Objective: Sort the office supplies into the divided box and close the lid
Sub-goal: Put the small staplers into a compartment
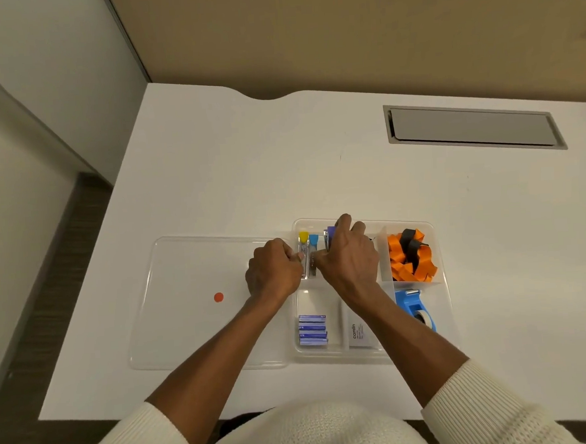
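A person in a cream knit sweater is leaning over a white desk [213, 178], both bare forearms reaching into a clear divided box [439, 247]. At far left, the box's clear lid [172, 297] is lying open and flat on the desk, touching the box's left edge, a small red sticker [218, 297] showing on it. The left hand [274, 274] is resting where lid meets box, its fingers curled in toward a yellow-tipped stapler [303, 252] standing in the far left compartment; whether those fingers are actually pinching the stapler cannot be told. A blue-tipped stapler [313, 246] is sitting just beside the yellow one. The right hand [350, 256] is reaching into the same compartment, fingers closing around a purple stapler [330, 238], thumb pointing toward the left hand. Below the hands, in the near left compartment, a stack of purple staple boxes [312, 330] is lying flat, and a white card box [358, 331] is occupying the next compartment, partly hidden by the right forearm. Farther right, orange and black binder clips [411, 255] are filling the far right compartment, while a blue tape dispenser [414, 308] is sitting in the near right one. A grey cable hatch [472, 126] is lying flush in the desk behind.
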Demonstrator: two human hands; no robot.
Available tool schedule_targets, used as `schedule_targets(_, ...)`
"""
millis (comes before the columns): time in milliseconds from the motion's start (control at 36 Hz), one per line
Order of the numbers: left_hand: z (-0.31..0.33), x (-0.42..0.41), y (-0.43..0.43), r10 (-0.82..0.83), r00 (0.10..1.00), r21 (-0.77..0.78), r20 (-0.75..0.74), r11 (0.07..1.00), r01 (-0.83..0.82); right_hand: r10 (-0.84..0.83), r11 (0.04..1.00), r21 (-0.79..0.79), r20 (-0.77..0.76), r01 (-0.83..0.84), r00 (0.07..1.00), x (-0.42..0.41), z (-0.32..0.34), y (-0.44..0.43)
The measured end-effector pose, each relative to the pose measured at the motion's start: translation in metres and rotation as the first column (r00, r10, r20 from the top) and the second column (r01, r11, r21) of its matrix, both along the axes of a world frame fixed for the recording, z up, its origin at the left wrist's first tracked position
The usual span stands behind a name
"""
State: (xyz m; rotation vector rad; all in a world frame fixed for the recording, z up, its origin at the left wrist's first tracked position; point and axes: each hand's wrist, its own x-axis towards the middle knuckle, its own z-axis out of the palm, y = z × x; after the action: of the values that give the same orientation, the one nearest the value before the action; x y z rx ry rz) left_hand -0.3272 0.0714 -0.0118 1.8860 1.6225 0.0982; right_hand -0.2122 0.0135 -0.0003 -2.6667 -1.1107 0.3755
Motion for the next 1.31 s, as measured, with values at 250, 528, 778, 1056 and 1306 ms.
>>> schedule_targets(250, -0.001, 0.0, 0.002, -0.011, 1.0, 0.002, -0.006, 1.0, 0.011, 0.115, 0.988, -0.118, 0.101, -0.103, 0.988, -0.01, -0.004, 0.01)
schedule_targets(528, -0.006, -0.002, 0.0, -0.001, 1.0, 0.013, 0.003, 1.0, 0.001, 0.238, 0.967, -0.116, 0.092, -0.227, 0.967, 0.003, 0.003, 0.0)
schedule_targets(778, -0.006, 0.0, -0.003, 0.01, 1.0, 0.032, 0.008, 0.999, -0.01, 0.366, 0.929, -0.126, 0.163, -0.348, 0.916, 0.011, 0.0, -0.015)
schedule_targets(1056, 0.003, -0.016, -0.004, 0.016, 0.999, 0.046, 0.032, 0.999, -0.018, 0.402, 0.915, -0.03, 0.158, -0.403, 0.902, 0.0, 0.003, -0.03)
schedule_targets(1306, 0.016, -0.078, 0.007, 0.185, 0.979, 0.179, 0.084, 0.964, -0.197, 0.559, 0.815, 0.208, -0.036, -0.541, 0.828, -0.064, 0.029, -0.053)
